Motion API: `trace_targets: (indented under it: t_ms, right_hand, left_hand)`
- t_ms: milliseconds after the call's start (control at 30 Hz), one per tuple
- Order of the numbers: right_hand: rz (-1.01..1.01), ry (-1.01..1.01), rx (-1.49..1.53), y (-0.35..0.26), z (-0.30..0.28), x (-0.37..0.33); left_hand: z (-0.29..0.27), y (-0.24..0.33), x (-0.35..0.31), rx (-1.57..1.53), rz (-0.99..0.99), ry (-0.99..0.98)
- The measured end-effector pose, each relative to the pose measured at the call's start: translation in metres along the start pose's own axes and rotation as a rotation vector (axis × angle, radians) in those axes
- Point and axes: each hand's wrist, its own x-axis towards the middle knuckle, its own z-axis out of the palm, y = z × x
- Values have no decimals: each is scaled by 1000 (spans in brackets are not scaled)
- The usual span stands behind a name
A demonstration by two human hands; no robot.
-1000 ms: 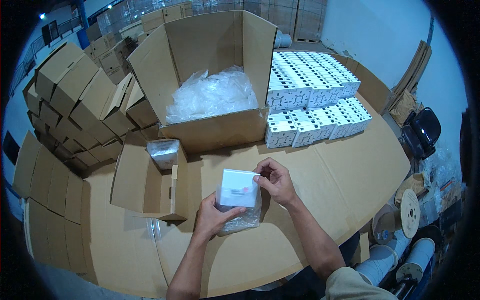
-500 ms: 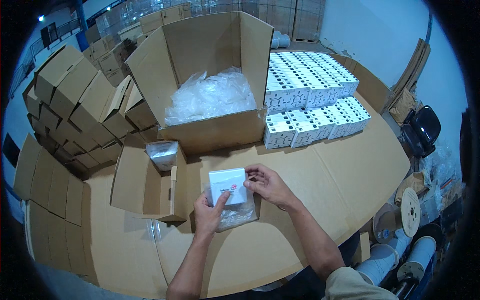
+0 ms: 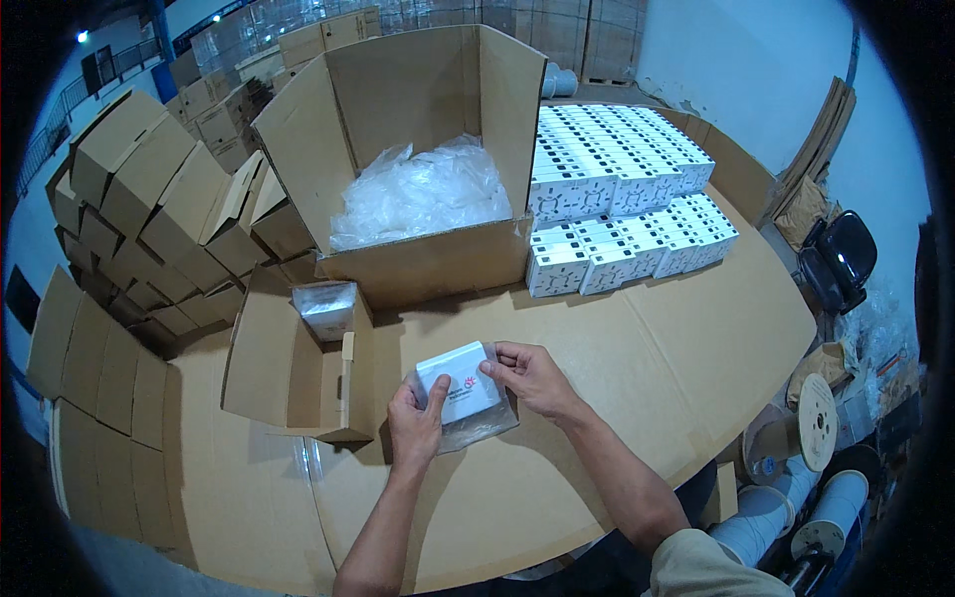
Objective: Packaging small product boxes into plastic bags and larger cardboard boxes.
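A flat white square box [image 3: 460, 381] with a small red mark and dark print lies tilted between my hands, over the table. A clear plastic bag [image 3: 479, 430] spreads beneath it and shows past its near and side edges; I cannot tell whether the box is inside. My left hand [image 3: 414, 422] grips the left side, thumb on top and fingers underneath. At the upper right corner, my right hand [image 3: 535, 379] pinches the box and bag edge between thumb and fingers. Left of them, an open small carton [image 3: 360, 383] holds a plastic-wrapped item [image 3: 328, 306] at its far end.
Behind my hands stands a large open carton [image 3: 428, 274] full of clear plastic bags [image 3: 423, 194]. White printed boxes [image 3: 572, 194] are stacked at the far right of the cardboard-covered table [image 3: 637, 368]. Brown cartons [image 3: 149, 189] pile up at left. Cable spools [image 3: 818, 422] stand lower right.
The white box has turned slightly and come lower, flatter against the bag. My right hand has moved a little down and now reaches over the box's corner.
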Motion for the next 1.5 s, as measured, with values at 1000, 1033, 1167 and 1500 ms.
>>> trace_targets:
  t_ms: [1000, 1033, 1167, 1500]
  right_hand:
    - [-258, 30, 84, -16, 26, -7]
    - [-265, 24, 76, -15, 28, -7]
    - [-171, -16, 85, -15, 21, -6]
    - [-51, -101, -47, -14, 16, -6]
  left_hand:
    - [3, 15, 3, -301, 326, 13]
    - [3, 10, 5, -371, 345, 15]
    - [6, 7, 6, -436, 311, -42]
    - [2, -2, 20, -588, 323, -87]
